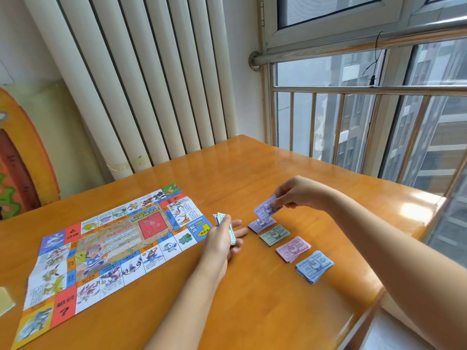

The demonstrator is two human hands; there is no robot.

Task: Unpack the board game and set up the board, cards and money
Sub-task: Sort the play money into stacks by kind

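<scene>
Right grip pinches one purple note between thumb and fingertips, just above the purple pile, which heads a row with the green pile, pink pile and blue pile on the tabletop. Left grip, near beside it, curls round the unsorted wad; further left lies the board, unfolded flat. Sorting the money looks to be the step in hand. Next, the note needs lowering squarely onto its pile, then another drawn from the wad.
</scene>
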